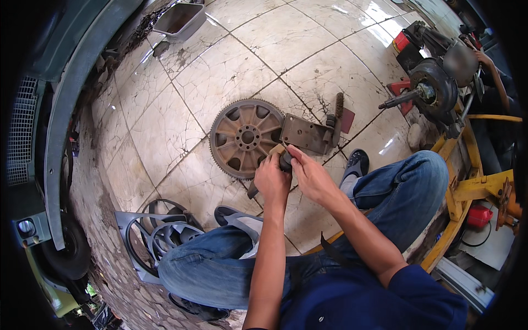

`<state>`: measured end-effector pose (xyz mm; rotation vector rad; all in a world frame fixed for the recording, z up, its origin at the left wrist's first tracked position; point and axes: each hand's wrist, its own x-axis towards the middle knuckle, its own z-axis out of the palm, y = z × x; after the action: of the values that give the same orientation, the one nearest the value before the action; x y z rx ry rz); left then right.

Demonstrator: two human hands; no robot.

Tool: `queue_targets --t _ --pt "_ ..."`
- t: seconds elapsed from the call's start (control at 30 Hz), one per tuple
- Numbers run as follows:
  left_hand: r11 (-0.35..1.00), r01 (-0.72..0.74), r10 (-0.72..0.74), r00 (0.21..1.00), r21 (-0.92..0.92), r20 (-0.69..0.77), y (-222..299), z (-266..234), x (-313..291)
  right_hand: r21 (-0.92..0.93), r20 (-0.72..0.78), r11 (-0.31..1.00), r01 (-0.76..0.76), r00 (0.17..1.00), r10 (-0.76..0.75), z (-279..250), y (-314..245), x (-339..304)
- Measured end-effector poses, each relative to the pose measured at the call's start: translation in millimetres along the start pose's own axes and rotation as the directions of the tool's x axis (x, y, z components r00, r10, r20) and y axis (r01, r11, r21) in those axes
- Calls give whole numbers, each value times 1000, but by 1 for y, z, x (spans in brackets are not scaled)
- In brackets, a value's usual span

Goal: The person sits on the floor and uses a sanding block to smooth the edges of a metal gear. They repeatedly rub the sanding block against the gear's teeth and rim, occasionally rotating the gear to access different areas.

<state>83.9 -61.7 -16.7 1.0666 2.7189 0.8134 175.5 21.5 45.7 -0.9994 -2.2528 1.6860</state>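
My left hand (271,179) is closed around a dark, rounded part (285,161), just in front of a rusty toothed flywheel (226,141). From the right, my right hand (312,175) grips the same part, thumb and fingers at its top. A small tan piece (278,149) shows at my left fingertips; what it is I cannot make out. Below my left hand a dark stub (253,190) sticks out; whether it belongs to the held part is hidden. Beyond my right hand lies a brown metal block (304,133) with holes, touching or nearly touching the flywheel.
Beside the block are a dark rod-like piece (339,103) and a dark red sheet (347,120). A grey tub (180,22) stands far left. Grey plastic covers (165,234) lie by my left knee. At right stand a wheel hub assembly (432,88), a yellow frame (467,190) and another person's arm (495,80).
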Motion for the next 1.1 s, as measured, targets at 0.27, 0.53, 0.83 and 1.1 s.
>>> queue_targets --t 0.27,0.53,0.83,1.1 --pt "996 70 -71 997 -49 -20 -9 -4 2 -59 6 992 108 994 -108 3 2 -4" --pt "972 93 -96 995 -215 -2 -13 -7 -3 -162 -30 926 341 936 -350 13 -3 -10" --pt "985 124 -125 992 -122 3 -3 -4 -2 -29 -102 977 210 972 -212 10 15 -9" --pt "975 116 -124 992 -187 -34 -10 -6 -7 -70 -120 951 301 944 -308 12 3 -9"
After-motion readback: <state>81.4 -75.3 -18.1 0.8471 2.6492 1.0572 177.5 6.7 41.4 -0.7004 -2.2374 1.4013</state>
